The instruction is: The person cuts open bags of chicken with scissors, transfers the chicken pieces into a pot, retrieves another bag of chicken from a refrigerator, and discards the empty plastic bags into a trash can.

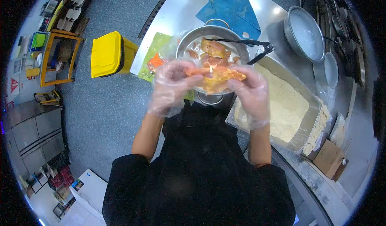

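Observation:
Both my hands wear clear, loose plastic gloves. Stretched between them is a piece of raw chicken [215,76], orange-yellow with marinade. My left hand [172,85] pinches its left end, and my right hand [252,90] grips the right end. Right beneath is a round metal pot [183,45] with two loop handles, holding more raw chicken [214,49] in pale liquid. Black-handled tongs [245,42] lie across the pot, their handles over its right rim. Beside my right hand, a deep metal tray [313,90] holds pale flour-like powder [287,105].
A blue cloth [231,11] lies behind the pot on the metal table [179,9]. Left of the pot is a green board [159,45] with an orange packet. Metal bowls [307,33] stand at the back right. A yellow bin [107,54] stands on the floor, left.

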{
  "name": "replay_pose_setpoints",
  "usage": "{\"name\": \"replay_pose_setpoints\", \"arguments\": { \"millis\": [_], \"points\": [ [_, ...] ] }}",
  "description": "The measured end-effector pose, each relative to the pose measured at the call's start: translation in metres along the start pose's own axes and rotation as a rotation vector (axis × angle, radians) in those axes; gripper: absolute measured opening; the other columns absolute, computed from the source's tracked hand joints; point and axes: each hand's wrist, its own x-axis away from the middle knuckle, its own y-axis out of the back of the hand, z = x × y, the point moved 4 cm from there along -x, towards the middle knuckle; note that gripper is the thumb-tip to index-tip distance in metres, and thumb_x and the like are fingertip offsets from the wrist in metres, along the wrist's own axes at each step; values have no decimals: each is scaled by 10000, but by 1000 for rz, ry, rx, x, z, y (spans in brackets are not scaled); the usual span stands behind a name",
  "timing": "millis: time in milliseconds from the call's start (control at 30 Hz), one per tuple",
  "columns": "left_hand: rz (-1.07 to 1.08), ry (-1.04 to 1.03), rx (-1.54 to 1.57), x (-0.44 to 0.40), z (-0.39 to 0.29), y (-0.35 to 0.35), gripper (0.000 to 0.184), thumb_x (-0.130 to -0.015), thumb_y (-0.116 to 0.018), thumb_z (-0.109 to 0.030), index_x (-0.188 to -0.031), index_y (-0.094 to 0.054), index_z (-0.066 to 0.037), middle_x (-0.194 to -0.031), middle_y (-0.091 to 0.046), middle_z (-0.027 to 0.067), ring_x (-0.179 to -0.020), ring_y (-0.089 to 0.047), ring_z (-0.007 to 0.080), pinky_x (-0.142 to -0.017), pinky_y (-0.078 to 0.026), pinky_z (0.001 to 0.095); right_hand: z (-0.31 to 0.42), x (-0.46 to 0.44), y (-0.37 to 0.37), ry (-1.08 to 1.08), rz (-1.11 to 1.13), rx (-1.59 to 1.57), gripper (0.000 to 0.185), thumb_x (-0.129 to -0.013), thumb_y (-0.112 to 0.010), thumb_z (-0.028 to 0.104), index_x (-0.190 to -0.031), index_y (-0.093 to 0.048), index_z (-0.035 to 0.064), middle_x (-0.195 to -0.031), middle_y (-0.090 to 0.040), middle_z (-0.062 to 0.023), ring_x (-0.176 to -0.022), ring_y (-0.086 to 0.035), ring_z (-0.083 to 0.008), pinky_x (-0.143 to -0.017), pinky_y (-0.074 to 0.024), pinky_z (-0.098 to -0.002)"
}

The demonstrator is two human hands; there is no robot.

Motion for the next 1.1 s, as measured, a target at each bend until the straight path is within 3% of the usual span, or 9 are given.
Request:
{"name": "replay_pose_setpoints", "arguments": {
  "millis": [133,200,333,400,567,700,833,933,1100],
  "points": [
    [-44,186,475,-9,12,-5,141,-799,-719,-9,-917,-642,-3,-920,-689,84,-870,-675,207,-835,-551,358,-11,-6,-9,-311,7,-456,270,-855,-674,16,-1118,-628,-23,-1078,-659,-98,-920,-654,-157,-763,-565,-288],
    [-65,93,124,-9,7,4,162,-791,-725,-20,-938,-656,-21,-930,-696,105,-887,-681,234,-845,-549,378,-15,-6,-6,-368,-41,-370,295,-854,-675,17,-1141,-616,-16,-1073,-663,-91,-934,-654,-167,-815,-556,-312],
    [70,-548,-936,8,-43,2,215,-767,-734,-39,-974,-686,-72,-946,-710,119,-890,-689,274,-838,-545,391,1,6,-3,160,-114,332,319,-813,-670,-20,-1125,-619,21,-1051,-683,-110,-920,-680,-242,-852,-543,-354],
    [100,-698,-908,14,-50,7,252,-750,-745,-56,-992,-690,-102,-986,-708,95,-902,-689,280,-818,-543,377,31,11,-10,459,-113,675,324,-786,-663,-47,-1097,-627,39,-1044,-688,-125,-919,-684,-278,-837,-545,-362],
    [180,-845,-908,20,-60,21,313,-776,-726,-54,-1079,-661,-100,-1049,-693,96,-947,-685,279,-822,-545,380,35,15,-21,594,-225,655,342,-756,-659,-62,-1076,-632,56,-1062,-683,-135,-975,-667,-306,-808,-542,-384],
    [128,-689,-883,-14,-39,39,298,-762,-751,-65,-1048,-667,-52,-1076,-677,138,-949,-684,291,-858,-543,380,21,3,-31,441,-386,590,293,-762,-678,-70,-1030,-632,41,-1009,-686,-158,-982,-666,-305,-858,-524,-368],
    [-122,-446,-758,-21,-10,101,293,-792,-740,-69,-1068,-652,-29,-1107,-657,150,-962,-676,263,-841,-557,361,2,-10,-58,356,-51,987,197,-782,-676,-23,-969,-655,33,-1015,-681,-141,-982,-661,-297,-864,-518,-381],
    [-262,-317,-744,3,19,180,272,-836,-706,-53,-1096,-640,-8,-1119,-646,138,-993,-659,211,-863,-544,321,-23,-9,-85,299,72,899,178,-792,-655,27,-970,-651,15,-1015,-656,-154,-985,-631,-333,-870,-500,-414],
    [-403,-167,-650,41,44,268,193,-839,-680,-38,-1027,-660,-2,-1015,-661,126,-908,-680,200,-815,-551,298,-28,-79,-170,225,25,1043,270,-788,-697,163,-1012,-644,20,-975,-674,-197,-942,-651,-364,-822,-525,-402]
  ]
}}
